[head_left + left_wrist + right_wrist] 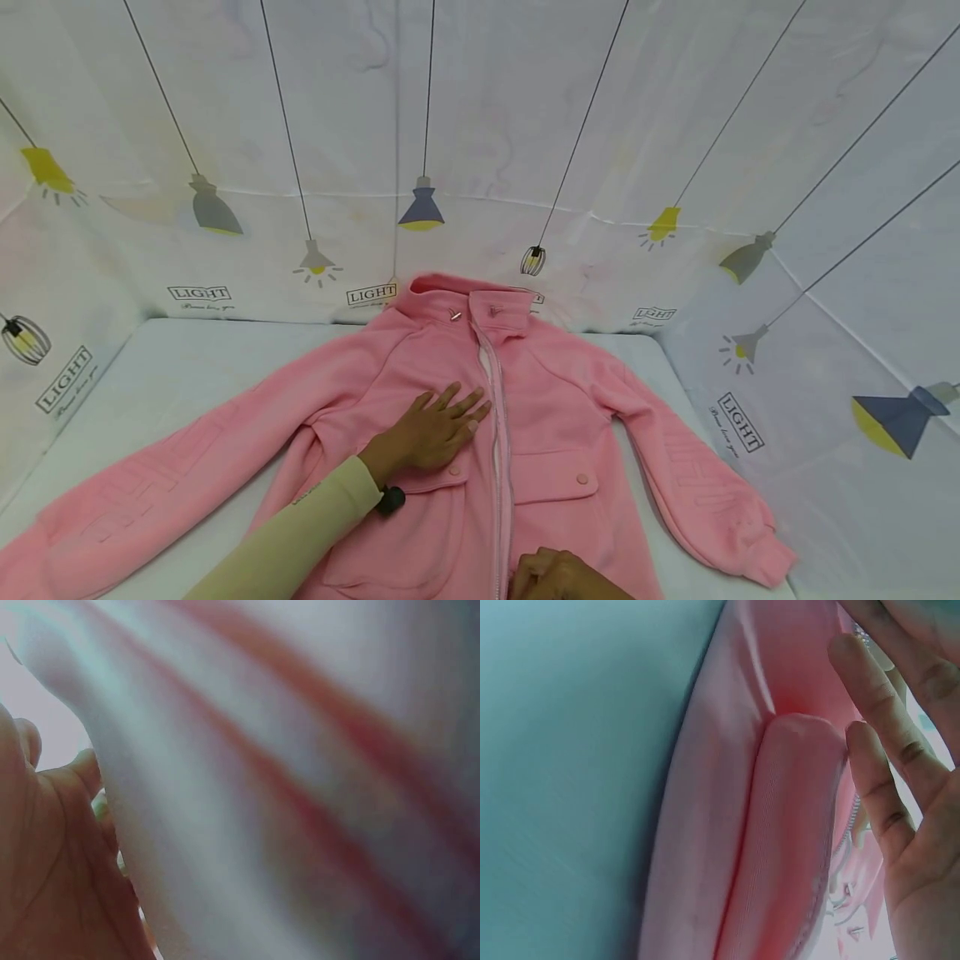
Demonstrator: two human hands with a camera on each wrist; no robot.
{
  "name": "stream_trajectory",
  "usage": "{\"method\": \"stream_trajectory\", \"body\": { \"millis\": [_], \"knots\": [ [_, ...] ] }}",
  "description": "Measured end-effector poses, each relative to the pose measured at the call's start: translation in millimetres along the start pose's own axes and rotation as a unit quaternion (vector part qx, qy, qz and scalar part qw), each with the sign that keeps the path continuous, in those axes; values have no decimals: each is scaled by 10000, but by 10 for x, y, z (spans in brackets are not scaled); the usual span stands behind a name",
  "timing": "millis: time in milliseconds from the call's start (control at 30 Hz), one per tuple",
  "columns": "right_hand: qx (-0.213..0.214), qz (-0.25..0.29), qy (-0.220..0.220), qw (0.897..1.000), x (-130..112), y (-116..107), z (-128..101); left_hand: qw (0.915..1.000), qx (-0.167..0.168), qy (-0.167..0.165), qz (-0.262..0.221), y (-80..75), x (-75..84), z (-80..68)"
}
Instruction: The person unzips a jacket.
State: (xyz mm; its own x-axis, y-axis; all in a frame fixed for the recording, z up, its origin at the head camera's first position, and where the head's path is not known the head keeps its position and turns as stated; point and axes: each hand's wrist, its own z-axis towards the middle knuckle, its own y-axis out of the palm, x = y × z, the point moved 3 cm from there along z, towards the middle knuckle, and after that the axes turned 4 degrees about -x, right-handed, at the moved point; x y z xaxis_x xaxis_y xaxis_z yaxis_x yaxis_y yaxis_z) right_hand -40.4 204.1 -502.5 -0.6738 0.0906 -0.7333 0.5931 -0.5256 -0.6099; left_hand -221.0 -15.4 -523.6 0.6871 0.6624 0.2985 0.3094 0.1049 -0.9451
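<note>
A pink jacket [555, 400] lies front up, with its collar at the far side and sleeves spread to both sides. My left hand [438, 429] rests flat on its chest, fingers spread, fingertips beside the front zipper [501, 467]. In the left wrist view, part of the palm [67, 862] shows beside blurred pale and red fabric. Low on the zipper placket, my right hand [562, 577] has its fingers curled at the edge and grips the jacket there. The right wrist view shows two fingertips against pink cloth; the thumb is hidden.
The jacket lies on a pale blue-white surface [217, 354]. A white sheet [480, 108] printed with hanging lamps stands behind and at both sides. Two flap pockets lie on the jacket front, the right flap [551, 475] with a snap. A small black device [390, 501] sits at the left wrist.
</note>
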Motion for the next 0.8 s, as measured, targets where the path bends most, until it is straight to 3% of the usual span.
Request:
{"method": "stream_trajectory", "body": {
  "millis": [200, 400, 800],
  "knots": [
    [-73, -199, -384, 9990, 43, 4, 12, 10000, 0, -40, -78, 28, -21, 1],
    [-88, 23, -406, 9991, 42, 21, 20, 10000, -13, -35, -63, 24, -13, -2],
    [-73, -530, -507, 9973, 20, 50, 50, 10000, 54, -43, -18, 42, -7, -14]
  ]
}}
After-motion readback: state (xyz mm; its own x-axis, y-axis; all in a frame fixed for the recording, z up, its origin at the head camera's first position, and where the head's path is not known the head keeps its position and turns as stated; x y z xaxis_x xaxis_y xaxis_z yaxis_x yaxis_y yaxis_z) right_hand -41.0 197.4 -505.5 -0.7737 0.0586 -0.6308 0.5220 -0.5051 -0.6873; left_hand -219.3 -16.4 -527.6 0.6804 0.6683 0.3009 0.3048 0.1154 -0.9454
